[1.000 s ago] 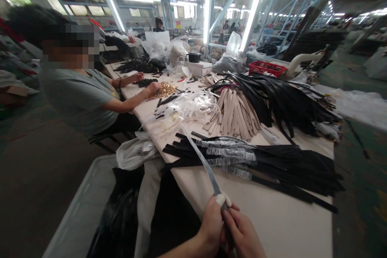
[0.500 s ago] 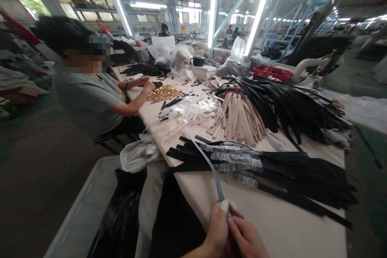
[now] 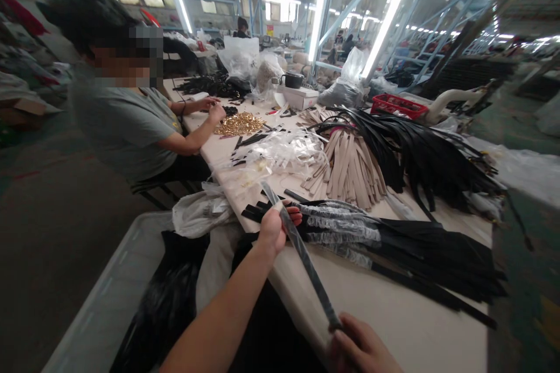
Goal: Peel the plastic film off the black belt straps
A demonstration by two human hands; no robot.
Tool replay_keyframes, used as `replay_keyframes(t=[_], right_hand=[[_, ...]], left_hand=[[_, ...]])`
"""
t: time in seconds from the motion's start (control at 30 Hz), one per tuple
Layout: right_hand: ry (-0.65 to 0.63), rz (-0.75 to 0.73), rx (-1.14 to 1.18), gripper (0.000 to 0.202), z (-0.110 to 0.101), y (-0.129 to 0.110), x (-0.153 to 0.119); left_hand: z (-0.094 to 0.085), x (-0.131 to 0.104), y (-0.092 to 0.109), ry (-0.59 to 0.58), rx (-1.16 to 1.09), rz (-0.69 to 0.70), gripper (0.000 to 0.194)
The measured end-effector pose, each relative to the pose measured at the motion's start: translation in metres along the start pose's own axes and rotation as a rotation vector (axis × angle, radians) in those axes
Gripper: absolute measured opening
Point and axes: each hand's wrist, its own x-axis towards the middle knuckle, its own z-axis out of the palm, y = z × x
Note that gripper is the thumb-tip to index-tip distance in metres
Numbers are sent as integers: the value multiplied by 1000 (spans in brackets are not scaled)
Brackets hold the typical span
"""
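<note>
A long black strap in a clear plastic sleeve runs slantwise over the table's near edge. Round its upper part is my left hand, with the fingers passing behind the strap and showing on its right side. Something pale covers the left thumb. At the strap's lower end my right hand pinches it between thumb and fingers. Just right of my left hand lie black straps with bunched plastic sleeves, spread across the table.
Beige straps and a heap of black straps lie farther back. Loose clear plastic is left of them. A co-worker sits at left by gold hardware. A pale bin stands below the table's left edge.
My left hand has moved up and away along the strap, apart from my right hand. The right hand stays at the lower end, slightly lower. The sleeved strap now shows stretched between both.
</note>
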Motion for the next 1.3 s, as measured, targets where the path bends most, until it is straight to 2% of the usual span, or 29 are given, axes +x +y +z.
replay_keyframes(t=[0.07,0.17,0.23,0.3,0.37,0.5,0.57,0.63,0.73,0.87,0.93,1.03,1.17,1.23,1.3], right_hand=[[37,-63,121,57,4,-22,12],[158,-212,154,54,16,-61,47],[222,-283,138,45,24,-83,73],[277,-299,136,41,32,-94,92],[289,-290,128,42,37,-95,100],[164,-277,121,41,44,-88,97],[150,-280,130,42,46,-89,97],[189,-299,104,43,47,-94,102],[257,-330,26,44,47,-101,113],[298,-349,7,45,42,-99,122],[315,-360,-5,45,41,-95,121],[268,-338,-13,47,41,-90,117],[222,-303,-13,48,44,-89,117],[239,-308,-29,48,45,-90,119],[270,-329,-77,50,42,-92,121]], left_hand=[[6,-2,-9,-19,-14,38,17],[13,-20,-30,-135,-14,67,21],[15,-34,-40,-201,56,36,24],[16,-39,-38,-250,141,-40,26],[17,-34,-24,-279,135,-52,30],[21,-9,16,-223,-9,190,29],[23,-4,23,-203,-2,257,26],[25,-7,18,-203,35,264,27],[23,-24,-8,-173,107,231,28],[8,-49,-45,-141,217,158,27],[-1,-54,-53,-150,261,95,26],[-6,-46,-42,-174,212,30,27],[3,-28,-15,-208,59,119,33],[7,-27,-16,-216,129,139,31],[5,-33,-29,-219,240,98,33]])
